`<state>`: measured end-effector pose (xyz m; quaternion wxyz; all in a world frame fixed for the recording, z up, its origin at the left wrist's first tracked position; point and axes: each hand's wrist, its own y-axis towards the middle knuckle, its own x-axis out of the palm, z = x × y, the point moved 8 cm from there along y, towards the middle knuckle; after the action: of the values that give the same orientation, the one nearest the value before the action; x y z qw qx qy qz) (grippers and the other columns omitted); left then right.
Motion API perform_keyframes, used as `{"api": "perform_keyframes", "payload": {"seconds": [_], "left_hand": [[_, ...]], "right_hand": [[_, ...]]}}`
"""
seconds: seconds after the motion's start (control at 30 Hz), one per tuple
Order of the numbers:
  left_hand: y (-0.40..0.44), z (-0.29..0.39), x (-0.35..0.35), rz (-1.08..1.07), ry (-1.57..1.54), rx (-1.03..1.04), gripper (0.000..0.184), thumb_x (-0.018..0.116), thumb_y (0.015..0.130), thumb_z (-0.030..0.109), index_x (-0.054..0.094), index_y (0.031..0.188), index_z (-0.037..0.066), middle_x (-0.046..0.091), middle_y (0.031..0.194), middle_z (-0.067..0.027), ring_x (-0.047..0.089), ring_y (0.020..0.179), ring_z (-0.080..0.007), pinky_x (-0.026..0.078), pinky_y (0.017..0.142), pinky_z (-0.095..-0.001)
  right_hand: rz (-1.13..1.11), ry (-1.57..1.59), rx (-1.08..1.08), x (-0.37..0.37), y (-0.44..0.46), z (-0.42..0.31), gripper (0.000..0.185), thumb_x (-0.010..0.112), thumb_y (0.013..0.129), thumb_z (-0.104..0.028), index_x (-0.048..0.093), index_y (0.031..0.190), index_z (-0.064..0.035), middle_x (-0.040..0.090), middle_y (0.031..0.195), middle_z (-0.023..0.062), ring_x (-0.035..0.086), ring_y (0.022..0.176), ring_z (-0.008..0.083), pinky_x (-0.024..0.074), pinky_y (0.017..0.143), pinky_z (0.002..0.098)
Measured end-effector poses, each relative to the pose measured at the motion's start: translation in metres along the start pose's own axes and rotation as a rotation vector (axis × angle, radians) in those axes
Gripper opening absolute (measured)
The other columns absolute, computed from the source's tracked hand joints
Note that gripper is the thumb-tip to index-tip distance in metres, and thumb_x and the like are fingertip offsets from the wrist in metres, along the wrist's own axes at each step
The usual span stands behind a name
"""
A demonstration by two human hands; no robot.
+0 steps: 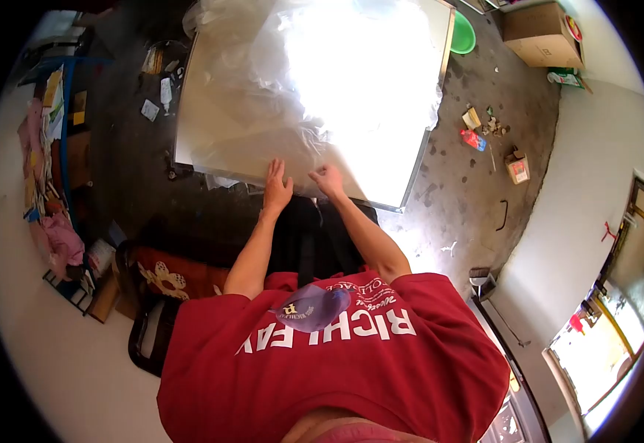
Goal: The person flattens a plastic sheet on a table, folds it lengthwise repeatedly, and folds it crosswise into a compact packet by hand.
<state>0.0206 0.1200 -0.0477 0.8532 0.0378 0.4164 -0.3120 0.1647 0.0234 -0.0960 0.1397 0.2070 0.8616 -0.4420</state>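
My left hand (277, 188) lies on the near edge of a pale table (226, 140), its fingers stretched out and pointing away from me. Close by on its right, my right hand (327, 179) rests at the same edge with its fingers curled in. Whether anything is pinched in those fingers is too small to tell. Thin, clear plastic film (259, 66) spreads crumpled over the tabletop, reaching close to both hands. Strong glare whites out much of the table's right side and hides the details there.
A green basin (463, 33) sits by the table's far right corner, with a cardboard box (543, 37) beyond it. Litter and a small box (517, 167) lie on the floor at right. At left are a cluttered shelf (56, 155) and a chair with a patterned cushion (174, 275).
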Motion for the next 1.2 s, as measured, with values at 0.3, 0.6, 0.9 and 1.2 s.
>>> {"api": "perform_keyframes", "payload": {"seconds": [0.3,0.6,0.9,1.2], "left_hand": [[-0.054,-0.035,-0.003,0.327,-0.329,-0.555,0.043,0.054,0.081,0.013,0.044,0.121,-0.003,0.046,0.124,-0.0227,0.043,0.116,-0.0359,0.035,0.096,-0.0363],[-0.039,0.077,0.009,0.137,-0.038,0.057,0.045,0.052,0.082,0.012,0.042,0.122,-0.004,0.031,0.135,-0.0239,0.028,0.126,-0.0379,0.027,0.103,-0.0411],[-0.014,0.114,0.072,-0.088,-0.025,0.349,0.044,0.054,0.080,0.013,0.046,0.120,-0.003,0.034,0.134,-0.0233,0.030,0.125,-0.0382,0.029,0.102,-0.0414],[-0.048,0.104,0.067,-0.078,-0.552,-0.117,0.044,0.059,0.082,0.023,0.050,0.117,-0.002,0.055,0.114,-0.0225,0.056,0.101,-0.0350,0.043,0.087,-0.0347]], "right_hand": [[-0.071,0.342,-0.368,-0.032,-0.059,-0.062,0.016,0.056,0.084,-0.014,0.051,0.083,0.0017,0.061,0.069,0.0130,0.060,0.062,0.0203,0.0477,0.060,0.0322],[0.348,0.626,-0.230,-0.140,-0.071,0.043,0.012,0.052,0.087,-0.010,0.049,0.089,0.0016,0.060,0.068,0.0109,0.059,0.053,0.0155,0.0461,0.046,0.0259],[0.453,0.868,0.036,-0.171,-0.065,0.170,0.017,0.055,0.085,-0.012,0.047,0.093,0.0011,0.060,0.073,0.0132,0.059,0.051,0.0193,0.0459,0.043,0.0261],[0.243,0.895,-0.119,-0.152,-0.091,0.094,0.016,0.055,0.087,-0.012,0.054,0.091,0.0028,0.062,0.078,0.0127,0.062,0.063,0.0196,0.0513,0.054,0.0288]]}}
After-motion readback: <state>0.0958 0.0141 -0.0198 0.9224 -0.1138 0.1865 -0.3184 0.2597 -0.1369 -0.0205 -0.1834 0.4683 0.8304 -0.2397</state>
